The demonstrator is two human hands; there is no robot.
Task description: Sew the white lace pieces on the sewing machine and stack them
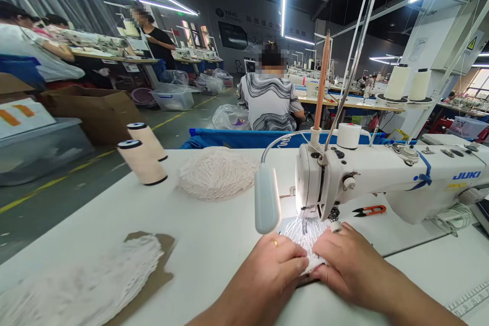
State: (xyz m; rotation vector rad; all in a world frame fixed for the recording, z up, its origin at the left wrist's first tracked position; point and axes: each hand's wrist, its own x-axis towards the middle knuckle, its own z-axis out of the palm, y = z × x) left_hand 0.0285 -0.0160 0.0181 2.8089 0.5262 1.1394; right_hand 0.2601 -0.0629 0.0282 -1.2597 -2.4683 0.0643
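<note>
A piece of white lace fabric (305, 232) lies beneath the presser foot of a white sewing machine (367, 168), lit brightly from above. My left hand (273, 265) presses on the lace's left side, its fingers closed together at the edge and a ring on one finger. From the right, my right hand (344, 265) grips the lace's other edge, thumb tucked near the front. Both hands sit just in front of the needle area. Parts of the lace are hidden under my fingers.
A pile of lace pieces (217, 173) and two thread cones (143, 163) stand left of the machine. More lace (87, 280) lies at front left. Orange thread snips (370, 210) rest behind my right hand. A lamp (266, 198) hangs beside the needle. A person (269, 97) sits ahead.
</note>
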